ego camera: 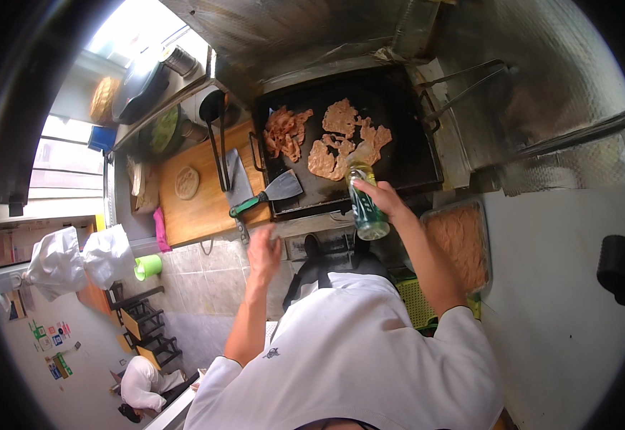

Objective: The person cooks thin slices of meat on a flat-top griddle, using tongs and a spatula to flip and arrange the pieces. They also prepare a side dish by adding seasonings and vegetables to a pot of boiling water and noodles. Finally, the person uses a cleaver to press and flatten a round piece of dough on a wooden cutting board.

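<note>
My right hand [381, 198] grips a green-labelled squeeze bottle of yellowish liquid [367, 207], its nozzle over the thin meat pieces [329, 158] on the black griddle [312, 188]. A heap of meat strips [286, 131] lies at the griddle's left. My left hand [265, 247] is in the air before the griddle's near left corner, with nothing seen in it; its fingers are partly blurred. Near it, a green-handled scraper [266, 194] rests with its blade on the griddle's edge. A wide metal blade [238, 174] and black-handled tongs [222, 145] lie on the wooden board [210, 215].
A round flatbread [187, 183] lies on the board. Metal tongs [463, 80] lean at the griddle's right handle. A tray of raw meat [460, 244] stands at right. A bowl of greens [165, 129] sits behind the board. Another person [143, 381] is at lower left.
</note>
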Motion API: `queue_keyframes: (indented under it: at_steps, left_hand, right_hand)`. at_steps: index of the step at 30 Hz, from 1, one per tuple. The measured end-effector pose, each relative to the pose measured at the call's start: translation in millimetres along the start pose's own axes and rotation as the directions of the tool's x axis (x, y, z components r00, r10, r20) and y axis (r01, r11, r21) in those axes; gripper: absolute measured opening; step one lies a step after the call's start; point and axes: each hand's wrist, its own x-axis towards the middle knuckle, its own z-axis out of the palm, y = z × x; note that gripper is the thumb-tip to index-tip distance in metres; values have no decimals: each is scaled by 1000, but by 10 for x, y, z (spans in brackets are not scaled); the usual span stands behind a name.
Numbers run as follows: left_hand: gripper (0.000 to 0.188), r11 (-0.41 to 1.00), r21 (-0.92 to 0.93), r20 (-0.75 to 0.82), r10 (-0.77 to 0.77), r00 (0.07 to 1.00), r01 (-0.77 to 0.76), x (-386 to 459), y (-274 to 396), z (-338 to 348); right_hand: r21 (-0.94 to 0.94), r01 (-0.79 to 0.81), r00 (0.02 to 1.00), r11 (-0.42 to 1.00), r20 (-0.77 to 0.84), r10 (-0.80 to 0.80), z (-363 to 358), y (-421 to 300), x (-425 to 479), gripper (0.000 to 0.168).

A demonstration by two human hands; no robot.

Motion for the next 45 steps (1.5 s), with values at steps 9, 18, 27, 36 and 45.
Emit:
queue_keyframes:
  at_steps: [9, 18, 27, 36, 45]
  left_hand:
    - [51, 907, 420, 51, -11, 999, -11, 839, -779, -82]
    - [54, 982, -181, 105, -32, 994, 51, 523, 645, -19]
    - [64, 988, 26, 387, 131, 913, -152, 1184, 2602, 1191]
    - [36, 922, -156, -13, 357, 934, -354, 1443, 2075, 804]
    - [46, 658, 71, -337, -691, 639, 749, 1994, -2430, -613]
  right_hand:
    - [-735, 211, 510, 644, -480, -714, -1371, -860, -332, 62]
    - [-435, 247, 564, 866, -662, -493, -2157, -390, 321, 88]
    - [-555, 195, 530, 809, -634, -563, -1780, -396, -427, 87]
    - [-463, 345, 524, 816, -626, -577, -1013, 141, -1360, 50]
    - [-359, 444, 896, 821, 166, -412, 2239, 354, -130, 31]
